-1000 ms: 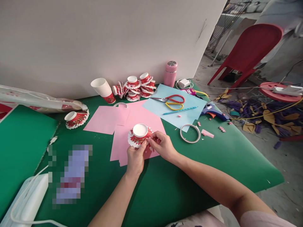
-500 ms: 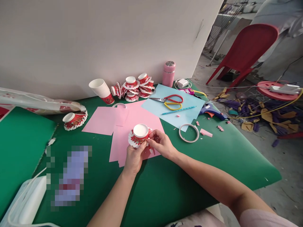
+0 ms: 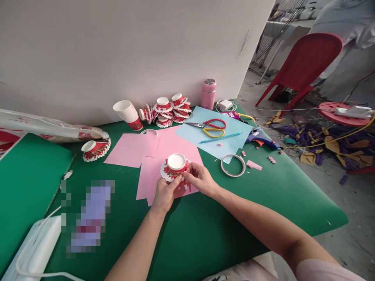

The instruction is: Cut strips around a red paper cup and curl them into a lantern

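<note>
A red and white paper cup (image 3: 176, 161) stands bottom up over pink paper (image 3: 155, 187), its wall cut into strips that fan out round it. My left hand (image 3: 166, 194) grips the near side of the cup, thumb on top. At the cup's right side, my right hand (image 3: 199, 178) pinches one of the strips between thumb and fingers. The fingertips partly hide the strips there. Similar cut cups (image 3: 164, 111) are piled behind, and one more cut cup (image 3: 96, 150) lies to the left.
A stack of paper cups (image 3: 128, 114) leans near the wall, with a pink flask (image 3: 208, 95) farther right. Scissors (image 3: 208, 125) and a blue pencil (image 3: 222, 137) lie on blue paper (image 3: 190, 132). A tape roll (image 3: 233, 166) and a glue gun (image 3: 263, 139) lie at right.
The cup has turned slightly between my hands, and the strips at its right have shifted. Both hands stay in nearly the same place. The whole view has moved a little.
</note>
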Demonstrator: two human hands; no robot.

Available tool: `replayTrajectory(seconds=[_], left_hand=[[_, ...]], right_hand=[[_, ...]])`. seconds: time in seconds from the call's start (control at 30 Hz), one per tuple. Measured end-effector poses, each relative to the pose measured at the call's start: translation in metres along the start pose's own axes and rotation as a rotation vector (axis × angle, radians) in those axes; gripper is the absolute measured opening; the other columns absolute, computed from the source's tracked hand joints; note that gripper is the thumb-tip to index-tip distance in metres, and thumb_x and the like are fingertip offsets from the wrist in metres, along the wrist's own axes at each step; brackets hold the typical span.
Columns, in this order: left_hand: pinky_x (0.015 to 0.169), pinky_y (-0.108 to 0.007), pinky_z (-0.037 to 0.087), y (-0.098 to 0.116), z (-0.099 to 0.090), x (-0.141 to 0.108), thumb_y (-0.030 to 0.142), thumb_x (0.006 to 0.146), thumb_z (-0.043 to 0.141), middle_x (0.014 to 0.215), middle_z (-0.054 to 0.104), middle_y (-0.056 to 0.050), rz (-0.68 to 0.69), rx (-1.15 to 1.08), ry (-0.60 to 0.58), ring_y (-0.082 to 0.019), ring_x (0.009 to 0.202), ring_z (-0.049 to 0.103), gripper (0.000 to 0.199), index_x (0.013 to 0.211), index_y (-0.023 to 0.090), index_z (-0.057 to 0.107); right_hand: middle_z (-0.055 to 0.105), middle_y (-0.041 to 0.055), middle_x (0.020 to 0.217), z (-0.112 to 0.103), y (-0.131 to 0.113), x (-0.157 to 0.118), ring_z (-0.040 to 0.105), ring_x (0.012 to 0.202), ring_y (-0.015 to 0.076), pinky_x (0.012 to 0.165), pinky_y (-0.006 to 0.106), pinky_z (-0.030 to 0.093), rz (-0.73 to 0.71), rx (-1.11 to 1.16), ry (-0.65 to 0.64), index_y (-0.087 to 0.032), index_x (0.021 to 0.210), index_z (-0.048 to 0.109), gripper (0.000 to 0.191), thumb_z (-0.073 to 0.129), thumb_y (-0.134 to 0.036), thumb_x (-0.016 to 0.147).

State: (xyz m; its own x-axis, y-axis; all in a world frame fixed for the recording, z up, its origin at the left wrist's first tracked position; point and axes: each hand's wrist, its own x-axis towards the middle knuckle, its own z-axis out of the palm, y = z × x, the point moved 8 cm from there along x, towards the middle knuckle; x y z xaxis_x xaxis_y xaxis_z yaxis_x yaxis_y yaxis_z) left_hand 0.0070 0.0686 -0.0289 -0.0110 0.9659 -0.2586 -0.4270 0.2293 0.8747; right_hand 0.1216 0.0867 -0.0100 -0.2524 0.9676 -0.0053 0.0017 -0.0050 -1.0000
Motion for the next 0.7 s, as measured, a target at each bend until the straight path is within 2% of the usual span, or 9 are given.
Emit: replayTrajectory(seconds=[0.23,0.37,0.5,0.7], left_hand=[[0.084,-0.034,0.047,0.001,0.007,0.001,0.025,0.059,0.078,0.090,0.072,-0.009,0.023,0.016,-0.060,-0.022,0.088,0.065,0.031,0.086,0.013,0.072],[0.074,-0.033,0.048,0.003,0.010,0.002,0.027,0.054,0.080,0.080,0.072,-0.007,0.012,-0.063,-0.028,-0.019,0.076,0.064,0.030,0.080,0.014,0.072],[0.062,-0.028,0.046,0.004,0.013,-0.001,0.030,0.058,0.078,0.071,0.069,-0.006,0.025,-0.089,-0.037,-0.014,0.063,0.059,0.023,0.073,0.013,0.072],[0.065,-0.027,0.044,-0.004,0.006,-0.003,0.028,0.059,0.078,0.066,0.067,-0.004,0.096,0.025,0.000,-0.013,0.063,0.058,0.021,0.073,0.013,0.072]], right_hand=[[0.049,-0.0044,0.054,0.000,-0.007,0.000,0.043,0.047,0.0079,0.046,0.021,0.034,-0.048,-0.037,-0.037,-0.018,0.064,0.048,0.025,0.054,-0.039,0.076],[0.048,-0.0052,0.049,-0.004,-0.009,0.005,0.042,0.044,0.0083,0.044,0.021,0.033,-0.048,-0.039,0.010,-0.019,0.061,0.047,0.025,0.055,-0.039,0.074],[0.045,-0.0055,0.047,-0.007,-0.006,0.013,0.037,0.043,0.0079,0.042,0.021,0.029,-0.050,-0.028,0.043,-0.020,0.058,0.045,0.030,0.056,-0.043,0.073],[0.045,-0.0048,0.049,-0.010,0.002,0.013,0.039,0.045,0.0087,0.045,0.022,0.032,-0.099,-0.018,0.037,-0.020,0.058,0.046,0.030,0.055,-0.042,0.075]])
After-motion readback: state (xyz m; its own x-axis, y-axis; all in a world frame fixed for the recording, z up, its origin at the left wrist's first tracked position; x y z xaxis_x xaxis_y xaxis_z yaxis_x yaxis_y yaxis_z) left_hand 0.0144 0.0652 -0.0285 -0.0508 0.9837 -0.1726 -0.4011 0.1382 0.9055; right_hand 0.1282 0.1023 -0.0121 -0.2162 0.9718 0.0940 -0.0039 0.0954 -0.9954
